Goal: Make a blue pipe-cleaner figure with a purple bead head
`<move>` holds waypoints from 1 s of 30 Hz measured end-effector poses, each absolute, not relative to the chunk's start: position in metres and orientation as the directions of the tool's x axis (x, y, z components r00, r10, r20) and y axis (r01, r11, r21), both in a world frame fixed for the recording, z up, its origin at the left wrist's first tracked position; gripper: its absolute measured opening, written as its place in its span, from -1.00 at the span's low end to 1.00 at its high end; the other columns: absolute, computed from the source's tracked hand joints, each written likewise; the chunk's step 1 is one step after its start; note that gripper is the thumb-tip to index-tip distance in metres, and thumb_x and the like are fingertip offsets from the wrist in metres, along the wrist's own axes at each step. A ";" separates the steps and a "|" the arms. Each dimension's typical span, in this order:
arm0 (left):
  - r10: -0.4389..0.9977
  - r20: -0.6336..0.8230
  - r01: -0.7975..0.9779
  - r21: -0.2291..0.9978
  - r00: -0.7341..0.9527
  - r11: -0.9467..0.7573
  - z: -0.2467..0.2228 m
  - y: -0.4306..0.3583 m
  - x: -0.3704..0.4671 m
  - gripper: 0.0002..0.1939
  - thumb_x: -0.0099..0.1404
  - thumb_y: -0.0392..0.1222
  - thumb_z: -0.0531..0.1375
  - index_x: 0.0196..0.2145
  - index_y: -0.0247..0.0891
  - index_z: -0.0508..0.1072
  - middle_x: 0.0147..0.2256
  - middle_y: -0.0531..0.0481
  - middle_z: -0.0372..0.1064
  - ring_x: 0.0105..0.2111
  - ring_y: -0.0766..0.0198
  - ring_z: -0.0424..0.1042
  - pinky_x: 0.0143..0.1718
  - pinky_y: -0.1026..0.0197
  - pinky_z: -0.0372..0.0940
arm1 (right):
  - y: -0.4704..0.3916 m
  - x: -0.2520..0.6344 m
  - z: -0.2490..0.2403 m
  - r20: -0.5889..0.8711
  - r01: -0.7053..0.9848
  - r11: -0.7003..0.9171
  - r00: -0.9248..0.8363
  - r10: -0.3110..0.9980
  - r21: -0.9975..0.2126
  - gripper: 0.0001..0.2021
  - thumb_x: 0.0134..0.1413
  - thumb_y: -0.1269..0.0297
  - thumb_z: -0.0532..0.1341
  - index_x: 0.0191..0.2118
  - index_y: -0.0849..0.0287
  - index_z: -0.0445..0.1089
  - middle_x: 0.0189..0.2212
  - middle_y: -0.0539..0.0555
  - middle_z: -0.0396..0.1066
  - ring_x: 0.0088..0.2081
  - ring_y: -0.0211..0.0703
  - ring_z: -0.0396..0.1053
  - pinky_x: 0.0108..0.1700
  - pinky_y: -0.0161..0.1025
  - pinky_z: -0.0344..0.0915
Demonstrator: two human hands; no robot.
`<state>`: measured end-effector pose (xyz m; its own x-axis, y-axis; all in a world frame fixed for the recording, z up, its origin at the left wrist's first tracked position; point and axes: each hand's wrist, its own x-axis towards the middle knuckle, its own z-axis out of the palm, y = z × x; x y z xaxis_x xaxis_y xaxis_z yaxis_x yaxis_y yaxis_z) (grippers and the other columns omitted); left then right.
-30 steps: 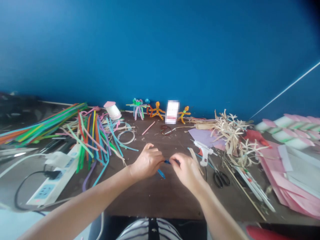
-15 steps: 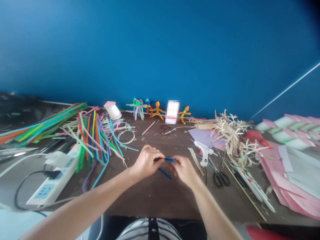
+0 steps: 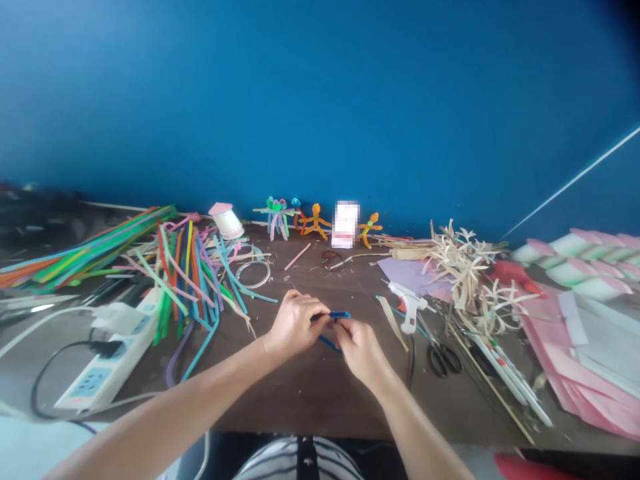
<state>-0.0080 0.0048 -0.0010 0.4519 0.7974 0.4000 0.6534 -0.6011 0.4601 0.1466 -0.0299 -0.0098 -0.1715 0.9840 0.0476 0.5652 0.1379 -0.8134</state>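
Note:
A dark blue pipe cleaner (image 3: pixel 341 314), bent so that one stretch runs above another, is held over the middle of the table. My left hand (image 3: pixel 296 325) has its fingers closed around the left part of it. Thumb and fingertips of my right hand (image 3: pixel 361 347) pinch the blue strand just below its upper right end. The lower stretch slants down behind the right fingers, which hide part of it. Behind the hands stand small orange pipe-cleaner figures (image 3: pixel 315 221) and a multicoloured one (image 3: pixel 277 217).
Bundled coloured pipe cleaners (image 3: pixel 187 273) and a power strip (image 3: pixel 113 360) lie on the left. On the right are a white glue gun (image 3: pixel 410 307), black-handled scissors (image 3: pixel 444 359), dried husk flowers (image 3: pixel 463 267), pens (image 3: pixel 510 373) and pink paper (image 3: pixel 565 373). A blue wall rises behind the table.
My right hand has shifted slightly left and down, its fingertips moving from the end of the blue pipe cleaner to just beneath it. My left hand stays nearly still.

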 end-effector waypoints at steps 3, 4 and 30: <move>0.785 0.413 0.659 0.432 0.462 -0.615 0.000 0.004 -0.008 -0.86 0.16 -0.26 0.08 -0.47 -0.23 0.43 -0.49 0.04 0.43 -0.45 0.31 0.35 -0.29 0.18 0.02 | -0.030 0.146 -0.011 0.057 0.572 0.139 -0.159 0.986 -0.808 -0.70 0.07 0.25 -0.02 -0.60 0.19 0.26 -0.67 -0.02 0.26 -0.60 -0.29 0.20 -0.54 -0.41 0.05; 0.778 0.415 0.660 0.420 0.471 -0.623 0.000 0.003 -0.007 -0.86 0.16 -0.26 0.08 -0.46 -0.23 0.44 -0.49 0.03 0.42 -0.45 0.31 0.34 -0.29 0.18 0.02 | -0.030 0.146 -0.011 0.052 0.573 0.135 -0.160 0.986 -0.809 -0.70 0.07 0.24 -0.02 -0.61 0.19 0.25 -0.68 -0.03 0.26 -0.61 -0.29 0.20 -0.55 -0.41 0.05; 0.862 -0.055 0.326 0.936 0.504 -0.131 -0.001 0.018 0.000 -0.78 0.10 -0.17 0.12 -0.36 -0.30 0.51 -0.42 0.01 0.48 -0.37 0.25 0.41 -0.33 0.31 0.27 | -0.031 0.152 -0.006 0.096 0.695 0.187 -0.169 0.981 -0.694 -0.76 0.10 0.34 -0.03 -0.41 0.19 0.37 -0.50 0.08 0.43 -0.45 -0.19 0.37 -0.43 -0.38 0.12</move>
<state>0.0004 0.0182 -0.0014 0.5041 0.8619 -0.0549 0.3264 -0.1313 0.9361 0.1517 -0.0309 -0.0063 -0.1686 0.9810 0.0961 0.6951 0.1875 -0.6941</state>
